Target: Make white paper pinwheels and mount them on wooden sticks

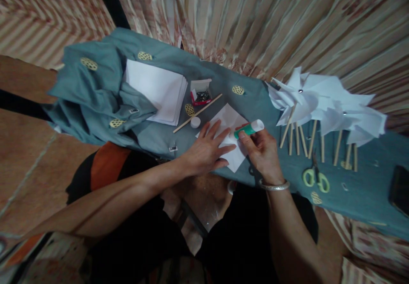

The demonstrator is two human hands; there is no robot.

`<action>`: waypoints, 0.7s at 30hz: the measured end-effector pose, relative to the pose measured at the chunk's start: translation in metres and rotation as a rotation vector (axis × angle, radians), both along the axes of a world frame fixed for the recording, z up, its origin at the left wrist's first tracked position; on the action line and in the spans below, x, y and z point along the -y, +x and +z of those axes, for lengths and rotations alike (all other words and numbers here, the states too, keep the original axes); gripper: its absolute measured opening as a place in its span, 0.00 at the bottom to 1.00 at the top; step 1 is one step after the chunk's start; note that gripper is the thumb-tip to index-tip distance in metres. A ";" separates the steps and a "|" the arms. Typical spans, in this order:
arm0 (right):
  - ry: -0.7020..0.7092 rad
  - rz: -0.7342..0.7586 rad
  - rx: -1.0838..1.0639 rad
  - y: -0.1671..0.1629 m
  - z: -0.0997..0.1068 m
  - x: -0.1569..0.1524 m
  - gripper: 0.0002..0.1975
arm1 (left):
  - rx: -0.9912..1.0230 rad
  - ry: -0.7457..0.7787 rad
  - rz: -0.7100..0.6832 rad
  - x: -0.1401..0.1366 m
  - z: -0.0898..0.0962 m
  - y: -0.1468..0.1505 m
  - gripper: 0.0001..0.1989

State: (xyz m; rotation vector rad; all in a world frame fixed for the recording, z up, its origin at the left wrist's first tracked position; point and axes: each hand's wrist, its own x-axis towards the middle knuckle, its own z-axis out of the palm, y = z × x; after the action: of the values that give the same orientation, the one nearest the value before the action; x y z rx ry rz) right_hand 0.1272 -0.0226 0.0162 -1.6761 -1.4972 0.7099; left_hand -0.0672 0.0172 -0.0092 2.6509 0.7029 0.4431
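A white square of paper lies turned like a diamond near the front edge of the cloth. My left hand rests flat on its left part, fingers spread. In my right hand is a green and white glue stick, tilted so that its lower end meets the middle of the paper or hovers just over it; I cannot tell which. The white glue cap stands just left of the paper. A thin wooden stick lies slanted behind the cap.
Behind the stick is a small open box of metal pins. A stack of white paper lies at the left. Several paper pinwheels on sticks lie at the right, with green-handled scissors below them. A dark phone-like object is at the right edge.
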 end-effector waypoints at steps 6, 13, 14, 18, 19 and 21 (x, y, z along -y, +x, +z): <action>0.002 -0.055 -0.003 -0.001 0.000 -0.004 0.14 | 0.005 0.010 0.001 0.000 -0.001 0.000 0.25; 0.009 -0.064 -0.003 -0.004 -0.001 -0.008 0.14 | -0.006 0.009 0.000 -0.001 0.000 0.000 0.25; 0.009 -0.063 -0.004 -0.005 0.000 -0.008 0.14 | -0.006 0.008 0.001 -0.001 0.001 0.000 0.25; 0.007 -0.044 -0.018 -0.010 0.004 -0.009 0.14 | 0.002 0.000 0.003 -0.001 0.001 0.000 0.25; 0.007 -0.040 -0.022 -0.011 0.004 -0.009 0.14 | 0.001 -0.004 0.005 -0.001 0.001 0.000 0.25; 0.005 -0.033 -0.024 -0.013 0.005 -0.010 0.14 | -0.002 -0.012 0.008 -0.001 0.001 0.000 0.26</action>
State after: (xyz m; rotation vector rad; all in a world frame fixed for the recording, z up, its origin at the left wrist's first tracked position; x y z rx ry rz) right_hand 0.1142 -0.0129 0.0211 -1.6791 -1.4507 0.7052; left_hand -0.0671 0.0178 -0.0080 2.6381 0.7150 0.4369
